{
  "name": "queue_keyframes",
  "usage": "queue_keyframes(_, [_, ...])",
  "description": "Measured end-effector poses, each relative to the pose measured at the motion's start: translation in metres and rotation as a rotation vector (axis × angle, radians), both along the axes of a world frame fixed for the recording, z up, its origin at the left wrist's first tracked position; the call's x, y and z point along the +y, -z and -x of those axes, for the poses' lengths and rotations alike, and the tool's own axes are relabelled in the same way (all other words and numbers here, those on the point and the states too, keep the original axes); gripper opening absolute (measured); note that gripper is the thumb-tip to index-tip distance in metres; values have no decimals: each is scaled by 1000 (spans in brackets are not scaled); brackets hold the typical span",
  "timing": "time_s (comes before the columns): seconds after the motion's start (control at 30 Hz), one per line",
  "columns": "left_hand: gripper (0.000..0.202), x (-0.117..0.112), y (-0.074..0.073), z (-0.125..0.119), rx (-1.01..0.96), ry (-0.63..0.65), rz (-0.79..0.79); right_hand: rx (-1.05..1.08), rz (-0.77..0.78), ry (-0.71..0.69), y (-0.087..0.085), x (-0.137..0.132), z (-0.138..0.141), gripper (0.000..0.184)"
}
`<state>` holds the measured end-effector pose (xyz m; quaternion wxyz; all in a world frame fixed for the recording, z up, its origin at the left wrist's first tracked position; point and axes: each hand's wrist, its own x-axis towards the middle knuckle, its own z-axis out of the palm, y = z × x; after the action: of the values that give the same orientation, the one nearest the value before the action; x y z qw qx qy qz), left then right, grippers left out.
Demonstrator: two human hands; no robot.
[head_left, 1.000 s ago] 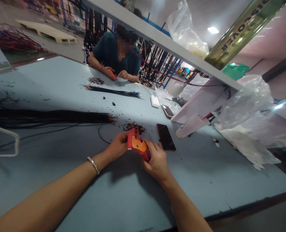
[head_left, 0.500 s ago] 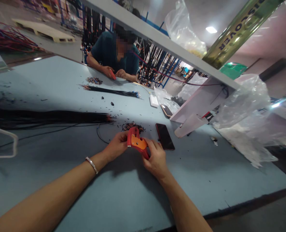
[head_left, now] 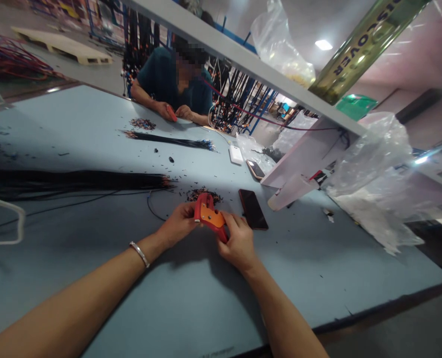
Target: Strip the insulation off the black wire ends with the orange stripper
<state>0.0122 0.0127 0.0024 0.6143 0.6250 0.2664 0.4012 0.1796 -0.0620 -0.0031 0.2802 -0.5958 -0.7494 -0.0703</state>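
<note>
My right hand [head_left: 239, 241] is wrapped around the handles of a red and orange wire stripper [head_left: 211, 217]. Beside the tool's jaws, my left hand [head_left: 179, 223] is closed in a pinch. A thin black cable [head_left: 154, 213] with a bluish tip curves into the left hand; its end at the stripper is hidden by the fingers. Just beyond the tool lies a pile of small black and copper-coloured cable scraps [head_left: 198, 193]. To the left, a thick bundle of black cables [head_left: 94, 180] with stripped, coppery ends stretches along the table.
A dark phone [head_left: 253, 210] lies right of my hands. Past it are a shelf upright [head_left: 299, 149], a white tube [head_left: 290, 193] and plastic bags [head_left: 373, 149]. Across the table [head_left: 299, 278], a co-worker [head_left: 172, 84] holds a red tool near a smaller cable bundle [head_left: 172, 140].
The whole view has shifted slightly. Both hands keep nearly the same pose, the right still around the wire stripper and the left at its jaws.
</note>
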Motion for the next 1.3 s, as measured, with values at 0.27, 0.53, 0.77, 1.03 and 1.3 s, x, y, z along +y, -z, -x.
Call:
queue_keyframes(0.27, [14,1,-3,-1,20,-26,-29,-46,-26,12,5,5,-3,45])
queue_keyframes(0.53, [20,3,2,-1,-6,3,-20,-50,-5,30,6,7,-4,37])
queue_keyframes(0.77, [26,4,4,-1,-3,24,12,-45,43,30,5,8,-3,33])
queue_keyframes(1.03, [32,6,5,-3,-33,23,21,-52,96,60,4,11,-2,22])
queue_keyframes(1.3, [27,8,7,-2,60,-114,-93,130,192,74,-5,13,2,23])
